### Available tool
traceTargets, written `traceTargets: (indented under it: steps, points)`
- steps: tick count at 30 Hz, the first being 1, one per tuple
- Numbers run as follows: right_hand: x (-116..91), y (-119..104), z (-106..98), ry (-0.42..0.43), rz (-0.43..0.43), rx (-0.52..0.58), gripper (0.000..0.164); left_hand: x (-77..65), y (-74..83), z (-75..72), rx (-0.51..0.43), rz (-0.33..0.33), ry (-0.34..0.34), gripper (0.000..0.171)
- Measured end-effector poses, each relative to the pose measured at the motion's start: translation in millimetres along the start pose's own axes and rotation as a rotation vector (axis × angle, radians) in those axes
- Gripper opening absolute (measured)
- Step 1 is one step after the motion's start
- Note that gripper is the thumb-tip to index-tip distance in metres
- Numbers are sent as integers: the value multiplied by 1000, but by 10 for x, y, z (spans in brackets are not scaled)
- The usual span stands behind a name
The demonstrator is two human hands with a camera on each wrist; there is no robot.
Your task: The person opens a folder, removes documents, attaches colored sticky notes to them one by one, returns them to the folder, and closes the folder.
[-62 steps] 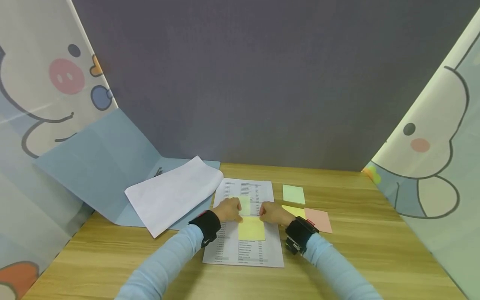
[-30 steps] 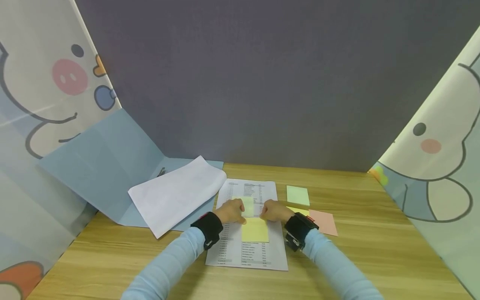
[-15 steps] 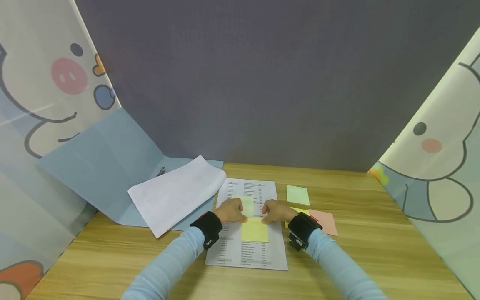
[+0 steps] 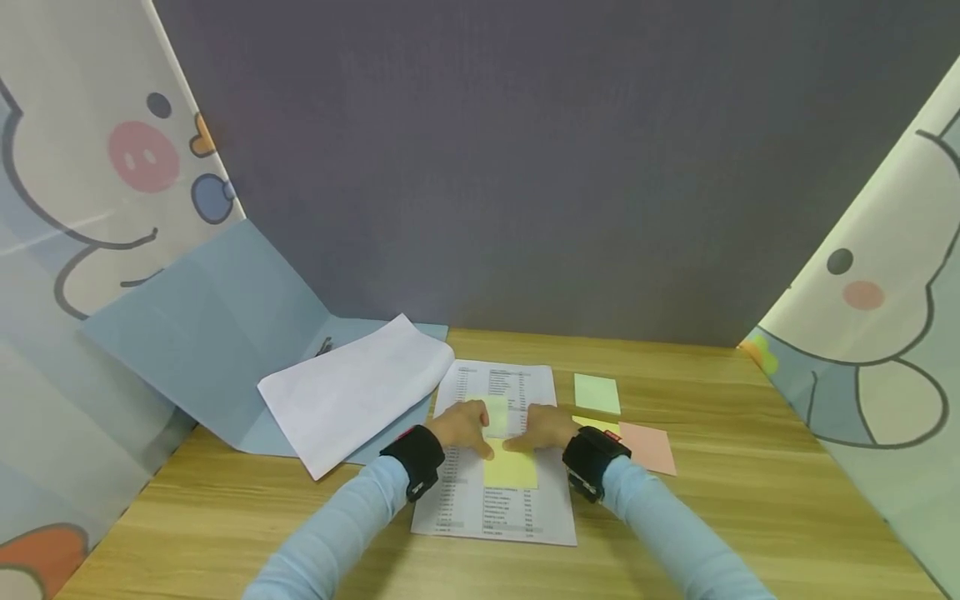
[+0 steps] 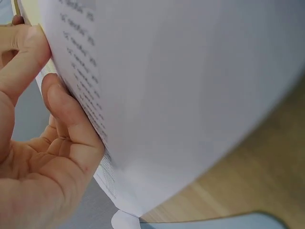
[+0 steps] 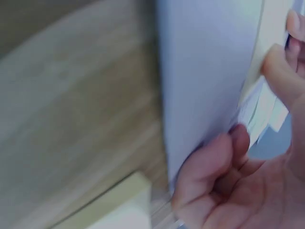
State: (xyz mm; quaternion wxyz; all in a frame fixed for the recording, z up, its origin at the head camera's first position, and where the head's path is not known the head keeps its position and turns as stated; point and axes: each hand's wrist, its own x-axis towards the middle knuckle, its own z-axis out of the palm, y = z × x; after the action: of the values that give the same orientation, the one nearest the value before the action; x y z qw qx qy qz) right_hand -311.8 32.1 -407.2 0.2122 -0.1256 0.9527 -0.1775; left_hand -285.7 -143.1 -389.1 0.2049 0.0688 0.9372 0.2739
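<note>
A yellow sticky note lies on the middle of a printed sheet, just below a pale green sticky note on the same sheet. My left hand has its thumb on the upper left of the yellow note, its other fingers bent against the paper, as the left wrist view shows. From the other side, my right hand lays its extended thumb along the note's top edge, near the left thumb. The right wrist view shows that hand's other fingers bent at the sheet.
Right of the sheet lie a pale green note pad, a yellow pad partly behind my wrist, and a pink one. An open blue folder with a blank white sheet over it stands at left. A dark panel rises behind the table.
My right hand moves from the note's top right corner leftward, its thumb now stretched along the top edge. The left thumb extends lower onto the note. The yellow note stays in place.
</note>
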Motion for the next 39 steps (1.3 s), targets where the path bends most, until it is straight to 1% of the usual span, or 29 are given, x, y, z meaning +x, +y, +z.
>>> traceTargets:
  steps: [2,4,6,9,13,18,20,24,26,29,32,36,39]
  points:
    - [37,-26,59,13,62,-67,68,3,-4,5,11,11,-7,45]
    - [22,-108,71,23,124,-112,81,9,-7,5,24,16,-13,46]
    - [-26,-211,50,30,174,-134,83,9,-4,-7,36,17,-17,47]
    - [-64,-286,18,31,196,-135,83,5,0,-23,39,17,-18,48]
    - [-64,-244,-11,11,159,-134,84,3,8,-33,32,19,-13,48]
    - [-32,-115,-26,-21,61,-93,80,5,3,-20,34,17,-10,48]
    - [-56,-78,-56,-23,12,-60,72,6,-2,-10,29,17,-9,48]
    - [-157,-39,-159,-15,-42,-13,52,3,3,-1,8,23,-6,49]
    - [-198,-17,-197,-5,-46,-14,47,0,13,-1,-3,28,-5,49]
    - [-229,8,-232,0,-48,-24,46,-6,27,-7,-5,32,-5,50]
    - [-224,20,-231,-8,-50,-22,45,-14,40,-13,8,15,-5,51]
    - [-184,20,-181,-20,-30,27,42,-11,51,-12,43,-24,2,53]
    - [-157,11,-147,-10,0,73,42,7,57,-18,58,-39,7,52]
